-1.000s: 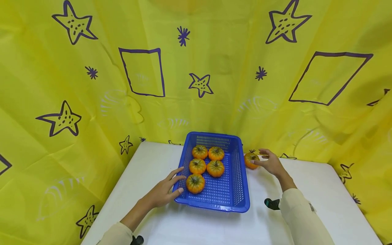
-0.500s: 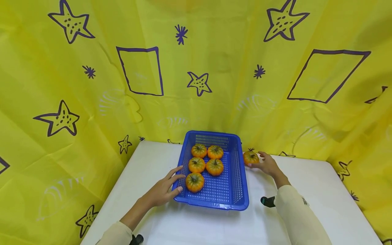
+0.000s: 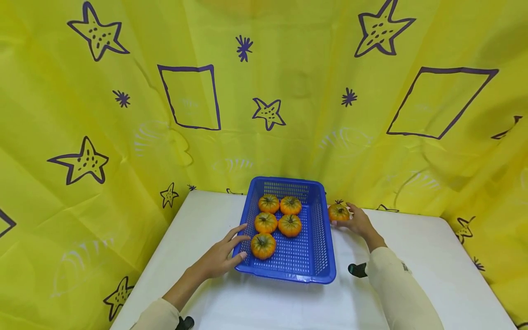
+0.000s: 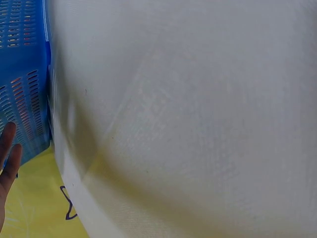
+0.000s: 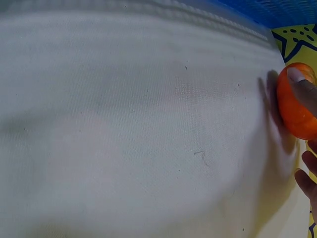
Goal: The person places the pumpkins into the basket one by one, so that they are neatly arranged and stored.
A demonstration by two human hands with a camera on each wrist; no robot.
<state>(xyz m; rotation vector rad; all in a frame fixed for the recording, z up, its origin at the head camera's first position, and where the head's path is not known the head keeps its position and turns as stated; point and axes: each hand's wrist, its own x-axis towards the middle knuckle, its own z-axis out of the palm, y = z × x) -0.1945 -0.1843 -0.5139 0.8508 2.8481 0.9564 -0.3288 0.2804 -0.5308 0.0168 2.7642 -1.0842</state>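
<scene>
A blue plastic basket [image 3: 311,271] stands on the white table. Inside it lie several small orange pumpkins [image 3: 263,246] with greenish tops, grouped toward the left and back. My left hand [image 3: 217,257] is at the basket's left rim, fingers loosely spread and fingertips overlapping the rim. Just right of the basket's far corner, my right hand [image 3: 360,223] holds another small pumpkin [image 3: 338,212] between thumb and fingers. In the right wrist view the thumb lies across this pumpkin [image 5: 293,116], close against the table, with the other fingers partly cut off by the frame.
The white table [image 3: 429,256] extends to both sides and in front of the basket. A yellow curtain [image 3: 305,151] printed with starfish hangs right behind the table's far edge and along its sides. Dark wrist devices [image 3: 357,270] show under the sleeves.
My right hand has moved in to the left and closed its thumb and fingers around the pumpkin beside the basket. The left hand stays at the rim.
</scene>
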